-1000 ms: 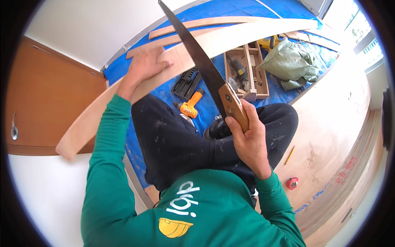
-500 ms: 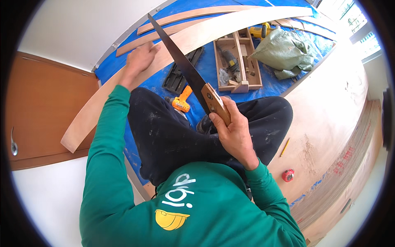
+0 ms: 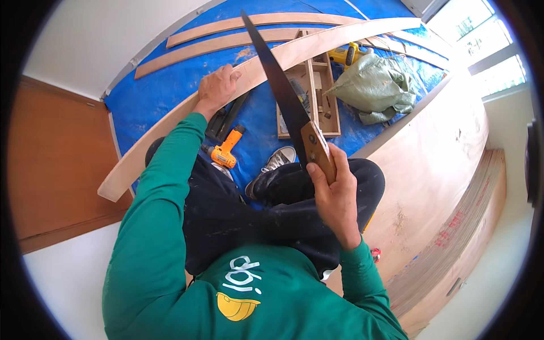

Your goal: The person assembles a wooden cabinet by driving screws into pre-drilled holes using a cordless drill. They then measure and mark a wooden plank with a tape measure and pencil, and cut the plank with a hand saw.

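Observation:
A handsaw (image 3: 279, 82) with a wooden handle is gripped in my right hand (image 3: 339, 201), its blade slanting up and away to the left. My left hand (image 3: 218, 88) is closed over a long, pale wooden strip (image 3: 345, 37), fingers curled across its upper edge. The strip stretches from near the door at left to the far right and stands partly on edge. From this view the blade crosses in front of the strip; whether they touch I cannot tell. Below my left hand an orange cordless drill (image 3: 226, 148) lies on a blue tarp (image 3: 170, 73).
Beyond my legs sits a wooden toolbox (image 3: 334, 126) holding tools, beside a green sack (image 3: 374, 88) and a yellow power tool (image 3: 339, 55). Two more strips (image 3: 255, 24) lie farther back. Stacked plywood sheets (image 3: 430, 164) rise at right. A brown door (image 3: 62, 158) stands at left.
My left hand has shifted right and closed on the strip, which now shows a narrower face. The saw has moved a little right with my right hand, and the view has shifted.

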